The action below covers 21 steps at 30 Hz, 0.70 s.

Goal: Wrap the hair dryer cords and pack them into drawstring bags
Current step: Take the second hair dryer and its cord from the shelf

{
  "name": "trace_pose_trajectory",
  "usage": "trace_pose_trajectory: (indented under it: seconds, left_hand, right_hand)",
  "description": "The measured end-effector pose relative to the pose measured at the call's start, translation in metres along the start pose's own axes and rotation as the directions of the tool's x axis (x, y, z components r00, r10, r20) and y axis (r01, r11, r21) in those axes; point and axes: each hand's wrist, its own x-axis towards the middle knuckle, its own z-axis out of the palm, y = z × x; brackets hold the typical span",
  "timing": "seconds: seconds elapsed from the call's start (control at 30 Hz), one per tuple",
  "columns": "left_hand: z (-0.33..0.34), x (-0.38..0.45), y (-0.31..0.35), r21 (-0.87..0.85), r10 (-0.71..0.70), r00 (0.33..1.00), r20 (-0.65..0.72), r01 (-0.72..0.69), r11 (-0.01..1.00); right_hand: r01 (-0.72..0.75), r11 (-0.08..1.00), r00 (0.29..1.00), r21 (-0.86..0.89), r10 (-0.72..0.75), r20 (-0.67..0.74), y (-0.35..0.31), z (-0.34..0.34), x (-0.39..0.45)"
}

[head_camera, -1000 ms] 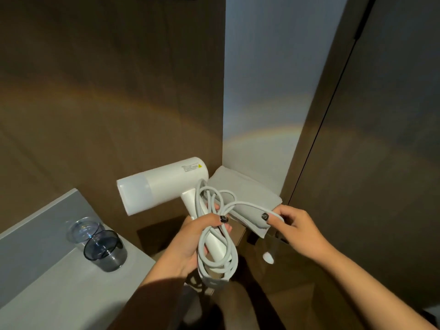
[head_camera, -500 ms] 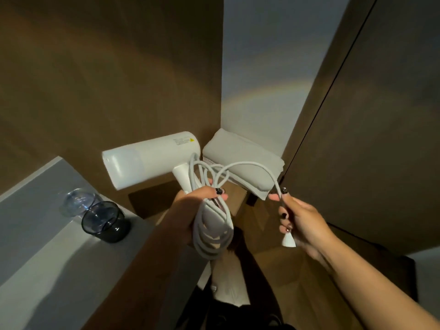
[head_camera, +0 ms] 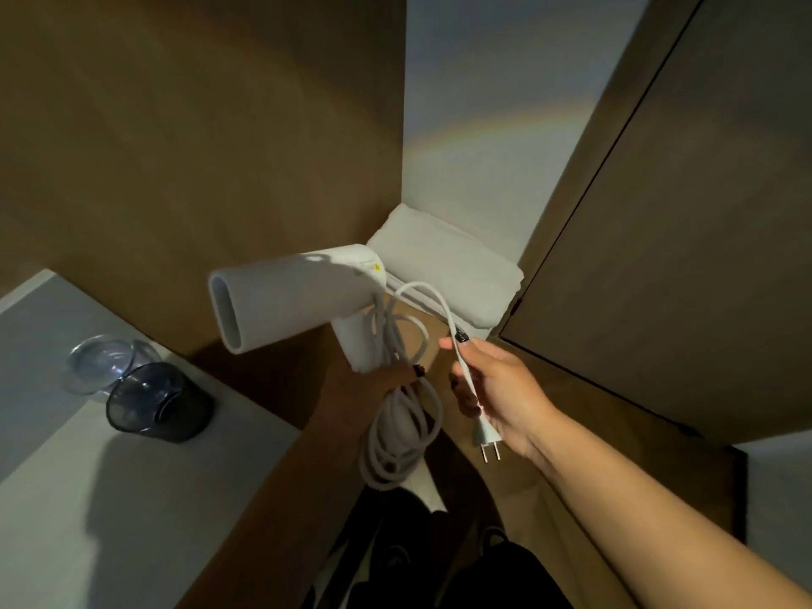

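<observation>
A white hair dryer [head_camera: 290,296] is held up in the middle of the view, its nozzle pointing left and toward me. My left hand [head_camera: 373,384] grips its handle together with several hanging loops of the white cord [head_camera: 395,437]. The free end of the cord arcs over to my right hand [head_camera: 501,389], which pinches it between thumb and fingers just above the plug [head_camera: 485,437]. The plug's two prongs point down. No drawstring bag is visible.
A folded white cloth [head_camera: 457,270] lies on a wooden shelf in the corner behind the dryer. On the grey counter [head_camera: 79,498] at left stand a dark tumbler [head_camera: 154,404] and a clear one [head_camera: 105,367]. Brown wood panels rise on both sides.
The dryer has swung so its nozzle faces more toward me. My right hand has slid along the cord toward the plug and moved nearer the dryer handle.
</observation>
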Motion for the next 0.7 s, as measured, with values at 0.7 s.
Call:
trace_pose_trajectory:
  seconds: [0.7]
  left_hand:
    - [0.115, -0.006, -0.04, -0.22, 0.043, 0.893, -0.448, -0.156, 0.963]
  right_hand:
    - [0.264, 0.834, 0.869, -0.484, 0.012, 0.496, -0.053, -0.078, 0.062]
